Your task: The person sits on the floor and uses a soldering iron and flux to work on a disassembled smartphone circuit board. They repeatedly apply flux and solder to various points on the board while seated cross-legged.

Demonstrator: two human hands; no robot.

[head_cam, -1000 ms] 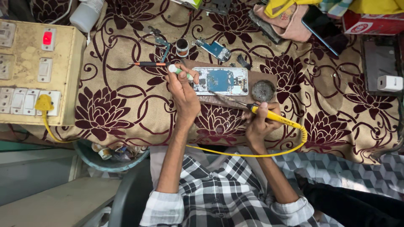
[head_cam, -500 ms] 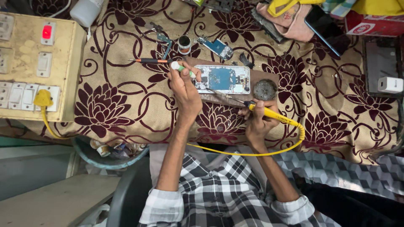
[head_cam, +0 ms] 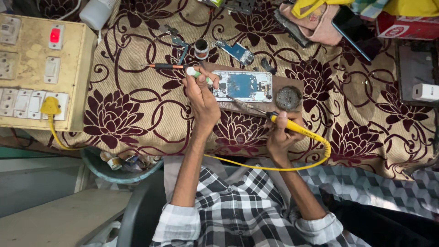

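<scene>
Yellow marks the soldering iron (head_cam: 292, 128), gripped in the right hand (head_cam: 280, 137) with its fingers (head_cam: 282, 120) curled tight round the handle like a pen. Its thin metal tip runs up and to the left, ending at the lower edge of the opened phone (head_cam: 242, 86). A yellow cord (head_cam: 274, 168) loops from the handle back toward the checked shirt.

That phone lies flat with its back off, blue board showing, on a small brown board (head_cam: 256, 106) set on the flower-patterned cloth (head_cam: 137, 114) over the tabletop. Its long axis runs left to right across the view.

At the phone's left end, the left hand (head_cam: 201, 98) pinches a small white and green tube (head_cam: 197, 74) between thumb and fingertips; whether the nozzle touches the phone I cannot tell. So the phone sits between the two hands: the left hand meets it from its short left end, the iron from below along the long side, and the left hand is the nearer.

Just right of the phone is a round dark tin (head_cam: 288, 97). An orange-handled screwdriver (head_cam: 167, 66) lies just above the left hand. A switchboard (head_cam: 39, 73) stands well off to the left.
</scene>
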